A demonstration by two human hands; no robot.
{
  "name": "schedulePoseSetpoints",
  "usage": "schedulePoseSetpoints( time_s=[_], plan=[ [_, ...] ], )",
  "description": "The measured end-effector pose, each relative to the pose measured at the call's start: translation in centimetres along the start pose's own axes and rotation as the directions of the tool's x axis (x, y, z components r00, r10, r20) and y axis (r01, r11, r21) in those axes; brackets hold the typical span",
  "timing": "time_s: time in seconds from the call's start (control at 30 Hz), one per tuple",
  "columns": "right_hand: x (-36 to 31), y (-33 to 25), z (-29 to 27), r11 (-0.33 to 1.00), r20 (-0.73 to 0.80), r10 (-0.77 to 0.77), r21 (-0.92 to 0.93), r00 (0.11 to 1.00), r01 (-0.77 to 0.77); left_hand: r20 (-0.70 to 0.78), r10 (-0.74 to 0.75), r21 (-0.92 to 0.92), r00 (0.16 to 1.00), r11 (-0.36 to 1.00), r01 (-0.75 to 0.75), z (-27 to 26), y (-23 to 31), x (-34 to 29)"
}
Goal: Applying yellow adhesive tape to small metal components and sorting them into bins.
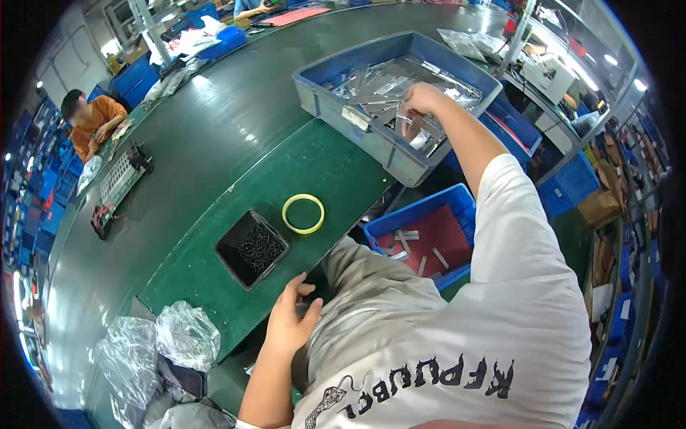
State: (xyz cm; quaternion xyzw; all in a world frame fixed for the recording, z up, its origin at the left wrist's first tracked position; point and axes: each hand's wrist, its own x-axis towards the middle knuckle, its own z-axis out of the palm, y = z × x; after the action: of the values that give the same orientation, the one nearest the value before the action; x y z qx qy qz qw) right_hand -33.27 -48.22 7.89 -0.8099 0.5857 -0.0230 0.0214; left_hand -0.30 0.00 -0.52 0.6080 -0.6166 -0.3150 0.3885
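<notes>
My right hand (423, 100) reaches down into a large grey-blue plastic bin (343, 121) of thin, shiny metal strips (389, 86). Its fingers point down among the strips and are partly hidden, so whether they grip one is unclear. By the near edge of the green work surface (207, 222), my left hand (291, 318) hovers with fingers apart and nothing in it. Close to it stands a black square tray (227, 247) of small dark parts, like screws (261, 247). A yellow tape roll (304, 214) lies flat beside that tray.
A blue crate (421, 204) with a red bottom and several flat metal pieces (404, 243) sits below the bin. Clear plastic bags (187, 334) lie at lower left. Across the dark conveyor belt (214, 107) are a metal assembly (120, 179) and a person in orange (100, 121).
</notes>
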Motion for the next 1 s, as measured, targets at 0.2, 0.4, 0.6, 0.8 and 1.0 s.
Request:
schedulePoseSetpoints(
  time_s=[0.2,0.4,0.6,0.8,1.0],
  plan=[
    [-1.8,3.1,-2.0,0.862,-0.18,0.016,0.501,0.984,0.077,0.06,-0.062,-0.016,0.996,0.998,0.063,0.0,0.5,0.1],
    [-8.0,-1.5,-9.7,0.643,-0.686,0.138,0.611,0.715,0.461,0.127,-0.117,-0.134,0.985,0.982,0.134,0.3,0.2,-0.1],
    [-24.8,-14.1,-3.8,0.353,-0.801,-0.588,-0.126,0.115,0.927,0.226,-0.156,-0.726,0.962,0.631,0.273,0.8,-0.6,-0.8],
    [-31.1,-23.2,6.1,-0.184,-0.628,-0.763,-0.017,-0.154,0.983,0.179,-0.179,-0.961,0.967,0.178,0.211,1.4,1.8,-1.2],
    [-27.6,-23.8,7.1,-0.041,-0.505,-0.863,0.009,-0.031,0.999,-0.033,-0.399,-0.956,0.916,0.281,0.088,0.4,1.2,-0.9]
  ],
)
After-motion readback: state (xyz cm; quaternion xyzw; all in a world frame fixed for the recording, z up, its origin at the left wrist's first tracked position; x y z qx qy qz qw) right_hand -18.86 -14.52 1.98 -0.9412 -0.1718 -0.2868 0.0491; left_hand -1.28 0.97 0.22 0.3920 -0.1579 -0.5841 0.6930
